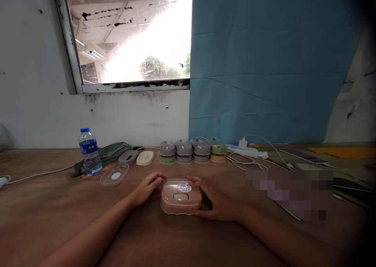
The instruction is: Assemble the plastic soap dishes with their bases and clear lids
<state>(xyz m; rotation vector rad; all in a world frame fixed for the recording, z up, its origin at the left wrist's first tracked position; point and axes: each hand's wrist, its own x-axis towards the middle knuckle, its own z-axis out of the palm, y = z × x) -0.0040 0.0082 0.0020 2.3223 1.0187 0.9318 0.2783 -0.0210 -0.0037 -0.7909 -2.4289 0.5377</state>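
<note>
A pink oval plastic box (170, 207) with a clear domed lid sits on the table in front of me. The lid bears a round white printed label, and a small pale rectangle shows in the front of its top. My right hand (214, 200) grips the box's right side, thumb at the front corner and fingers over the back of the lid. At the back left corner, my left hand (148, 186) has its bent fingers and thumb against the box. The fingertips there are partly hidden.
Several lidded boxes (184, 151) in grey, green and orange line the wall. Left of them lie a cream tray (145, 158), a grey tray (128, 157), a clear lid (107, 177), a water bottle (89, 153) and a green pouch (113, 152). Cables, a power strip (243, 151) and a phone (302, 156) lie right.
</note>
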